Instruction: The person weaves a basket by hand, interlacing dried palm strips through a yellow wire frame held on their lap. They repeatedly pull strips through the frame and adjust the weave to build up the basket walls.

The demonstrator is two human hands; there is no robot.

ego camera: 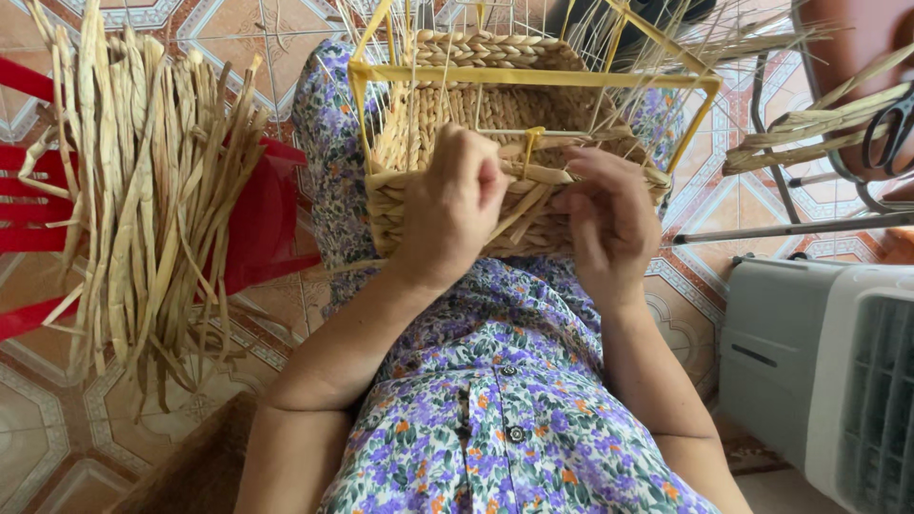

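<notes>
Both hands work at the near rim of a half-woven basket point(495, 143) that rests on the person's lap, over a floral dress point(495, 409). The left hand point(452, 205) is curled closed over the rim, fingers folded down on the woven wall and seemingly pressing a strand in place. The right hand point(609, 219) sits just beside it, fingers bent around flat straw strands point(528, 195) that cross between the two hands; exactly which strand it pinches cannot be told.

A yellow wire frame point(533, 76) stands inside the weave and gives the basket its box shape, so the piece likely handles as stiff along the rim and corners yet light overall. The dried strands look pliable but brittle, apt to crack if bent sharply, and best taken near the point where they enter the weave. The basket itself seems safest gripped at the braided rim or the frame bars.

Toward the left edge of the tiled floor point(248, 29), a thick bundle of loose straw point(143, 181) lies across a red plastic chair point(267, 219). At the right edge stands a grey fan unit point(819, 371), with scissors point(890, 128) well apart near the far right corner.
</notes>
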